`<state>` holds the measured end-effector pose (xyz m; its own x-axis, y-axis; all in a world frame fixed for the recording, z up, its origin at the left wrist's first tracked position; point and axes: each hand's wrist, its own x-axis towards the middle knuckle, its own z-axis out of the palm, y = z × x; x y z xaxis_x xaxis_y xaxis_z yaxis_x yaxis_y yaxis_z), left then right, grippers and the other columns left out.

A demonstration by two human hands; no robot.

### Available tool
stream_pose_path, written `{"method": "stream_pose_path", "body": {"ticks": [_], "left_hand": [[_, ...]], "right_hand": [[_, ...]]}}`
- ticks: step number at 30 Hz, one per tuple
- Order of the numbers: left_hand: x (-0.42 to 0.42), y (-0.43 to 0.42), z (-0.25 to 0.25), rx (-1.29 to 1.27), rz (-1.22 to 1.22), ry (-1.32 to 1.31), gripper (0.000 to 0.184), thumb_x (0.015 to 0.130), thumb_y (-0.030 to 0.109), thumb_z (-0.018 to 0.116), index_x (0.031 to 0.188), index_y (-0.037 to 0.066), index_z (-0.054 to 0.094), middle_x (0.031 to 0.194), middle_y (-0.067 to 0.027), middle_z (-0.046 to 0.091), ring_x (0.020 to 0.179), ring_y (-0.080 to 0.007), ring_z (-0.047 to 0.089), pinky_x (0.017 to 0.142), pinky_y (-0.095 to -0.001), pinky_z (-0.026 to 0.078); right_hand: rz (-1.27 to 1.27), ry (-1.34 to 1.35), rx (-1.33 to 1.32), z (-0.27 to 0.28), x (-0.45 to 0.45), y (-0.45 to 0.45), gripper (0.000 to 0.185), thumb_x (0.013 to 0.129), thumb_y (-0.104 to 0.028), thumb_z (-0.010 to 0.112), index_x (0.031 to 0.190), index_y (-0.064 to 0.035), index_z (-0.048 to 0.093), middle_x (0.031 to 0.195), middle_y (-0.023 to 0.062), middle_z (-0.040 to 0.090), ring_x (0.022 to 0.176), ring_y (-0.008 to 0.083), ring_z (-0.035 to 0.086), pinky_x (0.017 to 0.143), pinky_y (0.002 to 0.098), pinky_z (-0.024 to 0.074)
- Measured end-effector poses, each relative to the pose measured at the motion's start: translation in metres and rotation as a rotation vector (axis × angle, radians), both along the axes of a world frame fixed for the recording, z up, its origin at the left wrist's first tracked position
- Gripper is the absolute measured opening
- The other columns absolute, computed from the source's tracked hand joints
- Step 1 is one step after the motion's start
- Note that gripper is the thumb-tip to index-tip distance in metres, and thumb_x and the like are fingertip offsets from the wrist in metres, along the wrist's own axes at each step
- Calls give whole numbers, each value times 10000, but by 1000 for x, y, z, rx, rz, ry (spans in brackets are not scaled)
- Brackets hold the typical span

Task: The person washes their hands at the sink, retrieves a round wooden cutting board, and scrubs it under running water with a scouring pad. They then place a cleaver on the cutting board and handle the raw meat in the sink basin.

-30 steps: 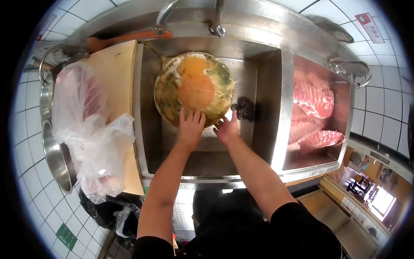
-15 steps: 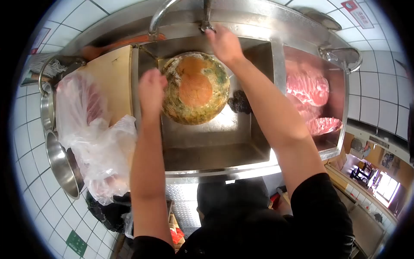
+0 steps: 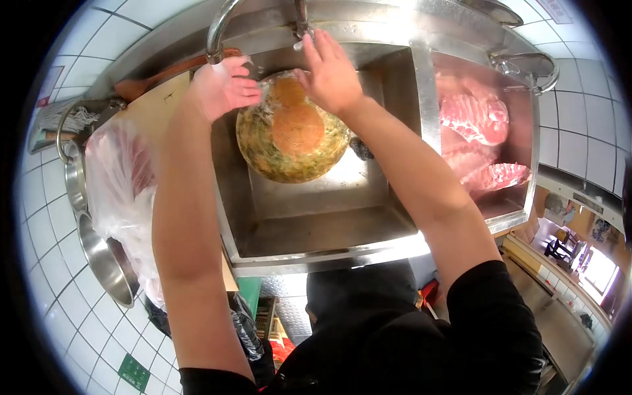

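Observation:
My left hand (image 3: 224,87) is held palm-up under the curved spout (image 3: 217,39), fingers spread and holding nothing. A whitish blur like running water lies between spout and hand. My right hand (image 3: 332,76) is open, fingers stretched toward the tap handle (image 3: 304,29); whether they touch it I cannot tell. Below both hands, a round object (image 3: 296,135) sits in the steel sink (image 3: 296,240). It has a ringed orange-brown middle and a mottled green and whitish rim; its kind is unclear. A dark scouring pad (image 3: 361,149) lies beside it, partly hidden by my right forearm.
To the right, a second basin (image 3: 484,214) holds large pieces of raw meat (image 3: 474,118) in reddish water. On the left, clear plastic bags of meat (image 3: 122,178) lie on a wooden board (image 3: 161,108). Steel bowls (image 3: 105,263) hang against the tiled wall.
My left hand has moved up from beside the round object to the spout and opened. My right hand has come away slightly downward from the tap handle, fingers now extended.

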<state>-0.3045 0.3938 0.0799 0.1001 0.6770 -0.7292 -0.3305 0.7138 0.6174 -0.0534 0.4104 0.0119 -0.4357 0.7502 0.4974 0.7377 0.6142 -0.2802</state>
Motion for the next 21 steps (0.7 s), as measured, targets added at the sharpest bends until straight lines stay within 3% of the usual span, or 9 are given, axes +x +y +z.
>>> {"method": "stream_pose_path", "body": {"ticks": [2,5,7,9,12,15,18,20,21], "left_hand": [[1,-2,3,-37,-11,-9,827,943,300,675,1449,-168,217,1473,-449,264,1318,-581,420,1078,-612,432],[1,-2,2,-44,13,-28,769,948,333,671,1406,-171,312,1406,-420,388,1265,-550,489,1077,-572,451],[0,-1,-2,-19,28,13,673,949,350,674,1314,-155,421,1292,-365,505,1168,-486,564,1020,-510,494],[-1,0,-9,23,26,97,555,947,363,682,1178,-121,542,1131,-282,623,1027,-388,647,911,-425,559],[1,-4,-24,139,141,-66,403,956,368,677,1004,-24,596,928,-144,643,799,-242,633,694,-331,538],[23,-15,-19,206,210,-61,272,994,349,646,901,97,604,800,-15,615,757,-177,624,638,-283,491],[17,-13,-32,407,155,119,370,1004,420,600,855,82,616,778,-72,652,737,-247,641,659,-347,503],[25,-15,-31,634,-58,1053,439,1004,461,568,855,52,621,804,-142,670,763,-321,648,684,-413,504],[29,-16,-28,717,-175,1524,475,1004,482,551,854,37,624,817,-177,678,776,-357,652,697,-445,505]], "right_hand": [[-24,243,2,3,0,-8,508,995,-299,564,1369,42,521,1400,266,533,1286,403,531,1077,482,432],[-220,580,-587,3,-23,-33,420,1022,-284,535,1283,44,567,1225,243,637,1108,378,641,970,506,494],[-214,950,-1237,-4,-42,-38,379,1046,-326,508,1190,11,602,1089,183,677,980,298,681,894,477,531],[-174,1562,-1685,-21,-80,-41,331,1057,-335,447,1133,-60,614,1040,92,655,939,228,655,882,418,537],[1,2064,-1878,-10,-119,-35,317,1068,-347,393,1099,-140,632,999,54,657,910,211,643,871,391,533],[311,2336,-1900,-18,-141,-28,339,1057,-357,400,980,-163,666,961,43,674,933,224,642,900,390,516],[512,2362,-1939,-15,-152,-26,391,1050,-385,412,896,-155,689,939,46,691,971,241,640,924,412,501],[458,2245,-1956,-2,-153,-27,404,1053,-415,415,943,-139,688,972,53,694,1019,254,629,943,449,489],[715,2208,-1863,-1,-161,-23,309,1046,-351,418,1070,-133,635,1061,71,647,1088,259,580,983,429,455]]}}
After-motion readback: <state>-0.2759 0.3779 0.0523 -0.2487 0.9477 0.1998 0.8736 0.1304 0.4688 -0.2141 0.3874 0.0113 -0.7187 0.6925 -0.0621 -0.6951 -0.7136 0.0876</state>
